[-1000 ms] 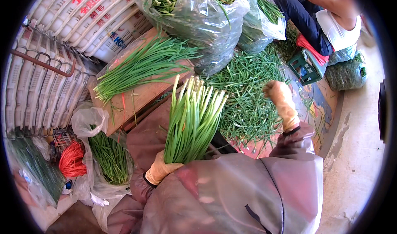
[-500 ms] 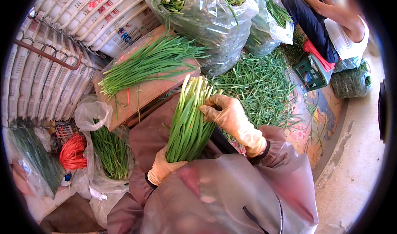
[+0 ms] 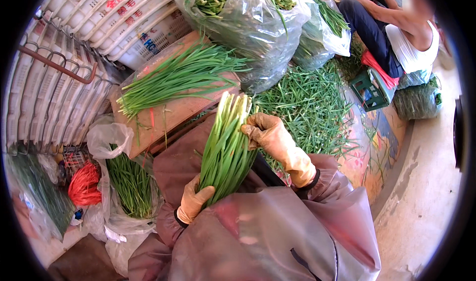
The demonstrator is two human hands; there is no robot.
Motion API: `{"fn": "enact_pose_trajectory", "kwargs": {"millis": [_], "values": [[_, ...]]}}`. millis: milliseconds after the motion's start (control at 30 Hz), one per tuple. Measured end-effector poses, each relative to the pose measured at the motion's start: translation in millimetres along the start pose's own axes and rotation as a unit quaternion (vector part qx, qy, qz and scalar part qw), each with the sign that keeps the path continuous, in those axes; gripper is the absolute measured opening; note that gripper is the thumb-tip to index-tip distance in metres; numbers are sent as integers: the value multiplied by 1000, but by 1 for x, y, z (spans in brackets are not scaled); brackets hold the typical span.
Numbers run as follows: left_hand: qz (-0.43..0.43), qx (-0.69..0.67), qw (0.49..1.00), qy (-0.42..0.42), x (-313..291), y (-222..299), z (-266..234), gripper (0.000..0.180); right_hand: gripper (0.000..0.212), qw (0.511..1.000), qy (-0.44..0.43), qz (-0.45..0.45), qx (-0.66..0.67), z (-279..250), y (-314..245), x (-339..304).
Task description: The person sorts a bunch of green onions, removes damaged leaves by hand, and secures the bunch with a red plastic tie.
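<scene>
A thick bunch of garlic chives [image 3: 225,157] stands tilted in front of my chest, pale stem ends up and green leaves down. My gloved left hand [image 3: 194,199] is wrapped round its lower leafy part, the thumb lying across the front. At the upper right side of the bunch, my gloved right hand [image 3: 273,141] pinches at the stems with bent fingers; its fingertips are partly hidden. Just beyond lies a loose heap of chives [image 3: 181,75] on a wooden board [image 3: 171,127]. Red strands hang near the board's front edge.
Large clear bags of greens [image 3: 258,43] stand at the back. Trimmed leaves [image 3: 307,112] cover the floor to the right. White crates [image 3: 54,87], red ties [image 3: 85,184] and a bag of chives [image 3: 130,182] are on the left. Another person [image 3: 386,38] sits far right by a green crate [image 3: 369,90].
My left thumb has lifted and shifted up a little on the leaves. The right hand stays at the stems, nearly unmoved, and the whole view has shifted slightly.
</scene>
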State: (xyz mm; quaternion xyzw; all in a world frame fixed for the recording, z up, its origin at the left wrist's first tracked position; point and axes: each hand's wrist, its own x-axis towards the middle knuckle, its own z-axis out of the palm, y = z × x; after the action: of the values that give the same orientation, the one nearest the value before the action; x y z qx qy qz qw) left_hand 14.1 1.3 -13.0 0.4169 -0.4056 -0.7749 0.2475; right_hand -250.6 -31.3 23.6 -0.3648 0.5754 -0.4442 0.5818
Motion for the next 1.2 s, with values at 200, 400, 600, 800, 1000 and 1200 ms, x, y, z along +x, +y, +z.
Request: {"fn": "enact_pose_trajectory", "kwargs": {"millis": [200, 400, 600, 800, 1000, 1200], "values": [[-12, -18, 1000, -18, 1, 1, -4, 63, 20, 999, -18, 6, 30, -17, 14, -7], [-24, 67, 997, -1, 3, -2, -3, 58, 16, 920, 187, -149, -311, -11, 35, -15], [-29, 34, 998, 33, -2, -3, 1, 52, 7, 857, 247, -234, -388, -20, 40, -12], [6, 59, 998, 34, -1, -8, -4, 47, 20, 697, 360, 93, -613, -195, 60, -15], [-20, 98, 994, 34, 1, -15, -2, 52, 43, 850, 49, -353, -388, -73, -32, -1], [-16, 83, 995, 56, -3, -16, -2, 55, 25, 849, -56, -324, -413, -43, 0, 28]]}}
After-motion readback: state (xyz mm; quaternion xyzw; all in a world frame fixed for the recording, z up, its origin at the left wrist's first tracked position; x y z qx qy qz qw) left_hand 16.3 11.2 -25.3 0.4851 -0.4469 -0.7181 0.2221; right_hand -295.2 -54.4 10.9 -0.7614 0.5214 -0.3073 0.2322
